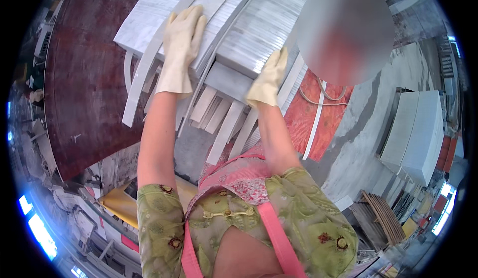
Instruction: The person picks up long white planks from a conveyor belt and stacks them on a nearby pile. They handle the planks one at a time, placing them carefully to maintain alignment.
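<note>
A green floral cloth shirt is nearest. The cream-gloved left hand lies palm-down, unclamped, on white ribbed stacks; the cream-gloved right hand extends, unclamped, along their right edge.

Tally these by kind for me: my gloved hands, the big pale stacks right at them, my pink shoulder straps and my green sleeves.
Gloved hands: 2
Big pale stacks: 2
Pink shoulder straps: 2
Green sleeves: 2
Total: 8
</note>
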Demonstrator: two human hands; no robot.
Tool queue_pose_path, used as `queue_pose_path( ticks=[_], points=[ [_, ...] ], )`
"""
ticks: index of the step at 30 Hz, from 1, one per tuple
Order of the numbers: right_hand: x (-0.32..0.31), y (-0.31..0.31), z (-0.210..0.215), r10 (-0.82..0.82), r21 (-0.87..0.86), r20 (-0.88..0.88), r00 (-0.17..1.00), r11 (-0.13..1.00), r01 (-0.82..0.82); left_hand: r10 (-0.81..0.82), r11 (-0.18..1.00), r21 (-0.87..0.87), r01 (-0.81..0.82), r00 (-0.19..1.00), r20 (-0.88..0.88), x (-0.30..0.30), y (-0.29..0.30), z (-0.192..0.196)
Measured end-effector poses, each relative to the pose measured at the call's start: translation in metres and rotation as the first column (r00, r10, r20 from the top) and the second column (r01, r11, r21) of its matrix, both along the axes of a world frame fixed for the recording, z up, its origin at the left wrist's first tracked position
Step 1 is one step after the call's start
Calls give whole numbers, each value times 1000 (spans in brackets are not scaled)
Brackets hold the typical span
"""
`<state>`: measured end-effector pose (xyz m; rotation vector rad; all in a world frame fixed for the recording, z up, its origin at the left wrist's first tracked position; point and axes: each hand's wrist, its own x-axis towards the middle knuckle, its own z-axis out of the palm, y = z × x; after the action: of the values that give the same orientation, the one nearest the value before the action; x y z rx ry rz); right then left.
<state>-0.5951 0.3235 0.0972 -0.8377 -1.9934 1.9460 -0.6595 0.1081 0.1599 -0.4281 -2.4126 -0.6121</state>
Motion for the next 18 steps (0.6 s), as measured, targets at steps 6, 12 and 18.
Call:
queue_pose_path(
  ticks=[6, 12, 18],
  points=[
    [2, 13, 2, 103, -40, 17, 995, 994, -102, -22, 999, 41, 18, 995, 93, 7, 1, 7],
    [-8, 29, 22, 483, 838, -78, 872, 506, -205, -24, 998, 66, 18, 995, 94, 8, 1, 7],
    [-15, -35, 20, 671, 923, 385, 634, -279, -265, 7, 989, 146, -19, 997, 79, 8, -1, 6]
  ],
)
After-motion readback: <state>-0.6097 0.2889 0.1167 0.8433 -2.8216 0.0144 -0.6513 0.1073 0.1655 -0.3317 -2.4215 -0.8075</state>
